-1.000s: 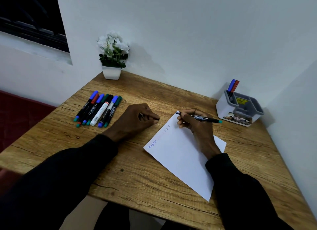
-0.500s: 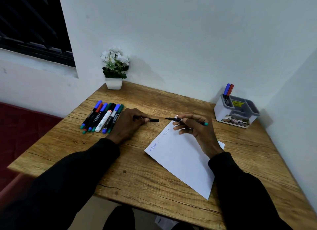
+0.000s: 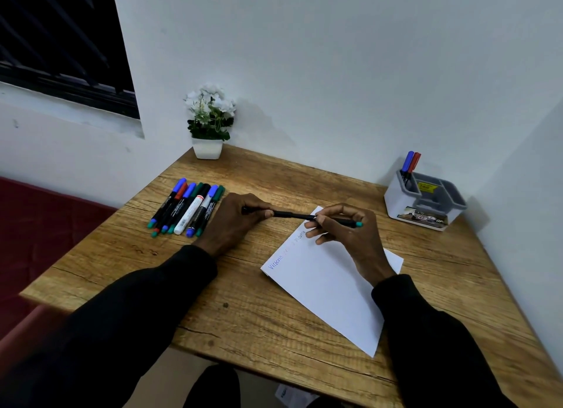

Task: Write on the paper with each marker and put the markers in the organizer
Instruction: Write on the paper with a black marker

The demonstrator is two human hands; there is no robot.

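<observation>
Left fingers (image 3: 268,214) are curled and pinching a black cap (image 3: 285,214), with the left hand (image 3: 234,222) resting on the table (image 3: 243,316). Right fingers (image 3: 316,225) are pinching the green-ended marker (image 3: 344,222), and the right hand (image 3: 350,240) is over the far corner of the paper (image 3: 329,286). Cap and marker lie in one line, end to end, between the two hands; whether the cap is fully seated, I can't tell. The paper lies slantwise with writing along its left edge. Just left of the left hand, a row of markers (image 3: 189,206) lies side by side. At the far right stands the organizer (image 3: 399,206), with a blue and a red marker (image 3: 409,162) upright in its back-left compartment. At the far left corner is a potted white flower (image 3: 208,147).
</observation>
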